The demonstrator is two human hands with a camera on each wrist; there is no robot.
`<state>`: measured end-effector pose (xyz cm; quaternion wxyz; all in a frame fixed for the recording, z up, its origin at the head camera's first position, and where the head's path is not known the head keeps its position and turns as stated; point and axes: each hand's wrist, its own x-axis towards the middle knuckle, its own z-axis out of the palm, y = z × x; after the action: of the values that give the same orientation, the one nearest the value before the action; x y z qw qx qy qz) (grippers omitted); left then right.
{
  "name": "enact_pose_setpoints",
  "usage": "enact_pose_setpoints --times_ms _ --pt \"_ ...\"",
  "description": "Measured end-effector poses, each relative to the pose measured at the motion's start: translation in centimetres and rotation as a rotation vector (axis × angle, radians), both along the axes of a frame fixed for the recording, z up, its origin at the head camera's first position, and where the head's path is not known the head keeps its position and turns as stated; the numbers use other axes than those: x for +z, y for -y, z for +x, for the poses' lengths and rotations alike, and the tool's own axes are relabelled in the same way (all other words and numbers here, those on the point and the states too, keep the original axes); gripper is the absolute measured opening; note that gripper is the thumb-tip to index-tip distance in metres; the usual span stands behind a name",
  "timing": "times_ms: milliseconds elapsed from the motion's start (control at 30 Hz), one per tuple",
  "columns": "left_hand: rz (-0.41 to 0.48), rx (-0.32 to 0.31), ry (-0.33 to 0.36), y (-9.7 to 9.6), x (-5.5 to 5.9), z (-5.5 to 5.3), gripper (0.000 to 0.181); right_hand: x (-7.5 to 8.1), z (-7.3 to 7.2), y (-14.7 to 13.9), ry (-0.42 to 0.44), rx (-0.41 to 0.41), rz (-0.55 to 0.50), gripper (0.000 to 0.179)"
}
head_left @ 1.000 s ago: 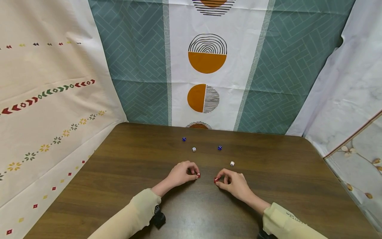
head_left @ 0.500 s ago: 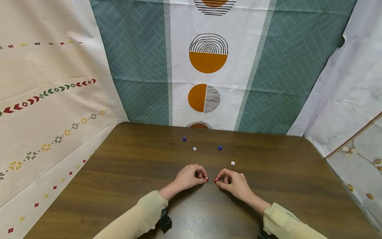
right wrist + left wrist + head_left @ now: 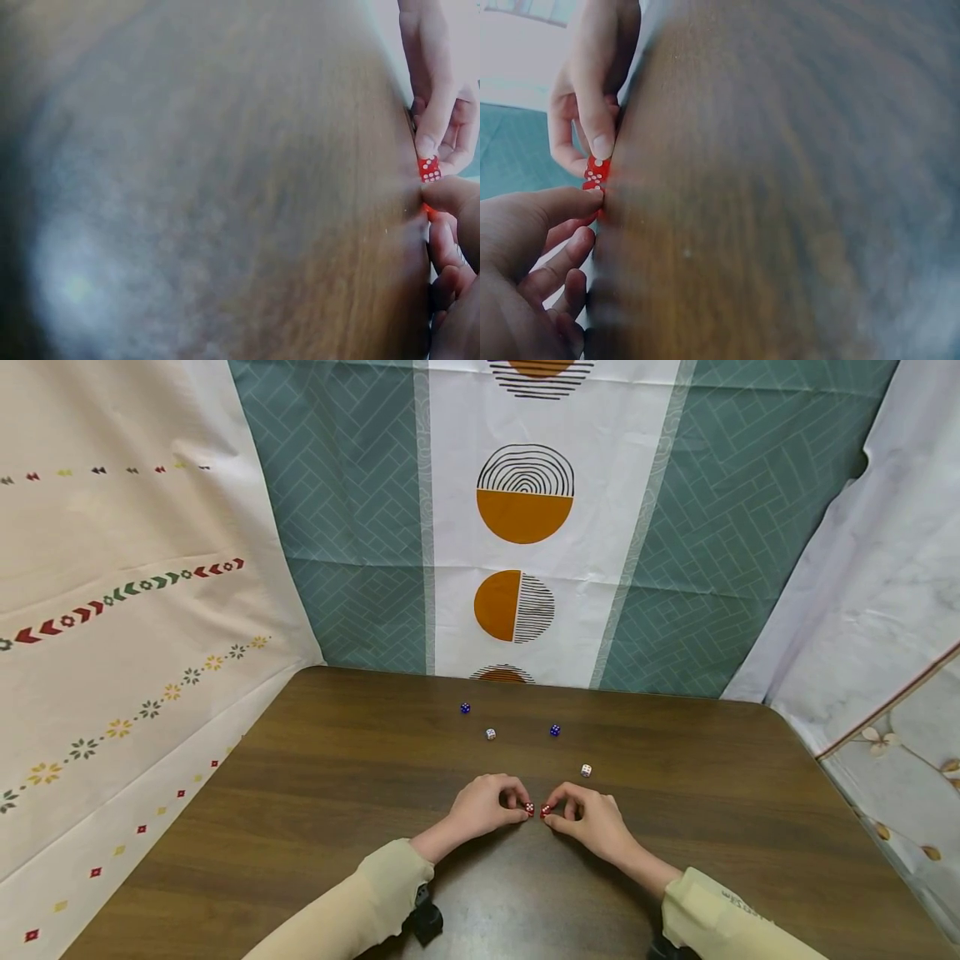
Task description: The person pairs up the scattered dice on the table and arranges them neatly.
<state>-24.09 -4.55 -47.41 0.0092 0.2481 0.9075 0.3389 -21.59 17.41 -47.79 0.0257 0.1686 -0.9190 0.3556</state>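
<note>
Between thumb and fingertips my left hand (image 3: pixel 486 806) pinches a red die (image 3: pixel 529 810) with white pips, low at the tabletop. Facing it, my right hand (image 3: pixel 592 822) pinches a second red die (image 3: pixel 545 811) the same way. A narrow gap separates the two dice in the head view. In the left wrist view the right hand's red die (image 3: pixel 597 166) appears just beyond the left thumb, and I cannot tell there whether the dice touch. The right wrist view shows the left hand's red die (image 3: pixel 429 169); the right thumb covers most of the other.
Farther back on the brown wooden table (image 3: pixel 337 760) lie two blue dice (image 3: pixel 465 708), apart from each other. A white die (image 3: pixel 491 734) sits between them and another white die (image 3: pixel 586 770) is nearer the right hand. Patterned cloths (image 3: pixel 360 527) hang round the table.
The left hand has slid its red die rightward along the table, close to the other red die. The right hand has stayed nearly still, keeping its die pinched.
</note>
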Motion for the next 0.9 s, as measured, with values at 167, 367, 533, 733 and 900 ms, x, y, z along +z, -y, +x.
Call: enact_pose_setpoints --times_ms 167,367,533,733,900 --pt "-0.007 0.003 -0.006 -0.16 0.08 0.05 0.009 -0.12 -0.13 -0.04 -0.019 0.004 0.013 0.016" --pt "-0.008 0.004 0.005 -0.21 0.25 0.13 0.01 -0.2 -0.22 0.0 -0.032 0.008 0.022 0.016" --pt "-0.016 0.001 0.009 -0.27 0.22 0.02 0.01 -0.07 -0.16 0.13 -0.037 0.006 0.028 0.016" --pt "-0.019 -0.003 0.012 -0.31 0.27 0.02 0.011 -0.04 -0.1 0.3 -0.023 -0.006 0.032 0.015" --pt "-0.023 0.0 0.011 -0.31 0.19 -0.02 0.011 -0.04 -0.06 0.43 -0.021 -0.013 0.026 0.015"
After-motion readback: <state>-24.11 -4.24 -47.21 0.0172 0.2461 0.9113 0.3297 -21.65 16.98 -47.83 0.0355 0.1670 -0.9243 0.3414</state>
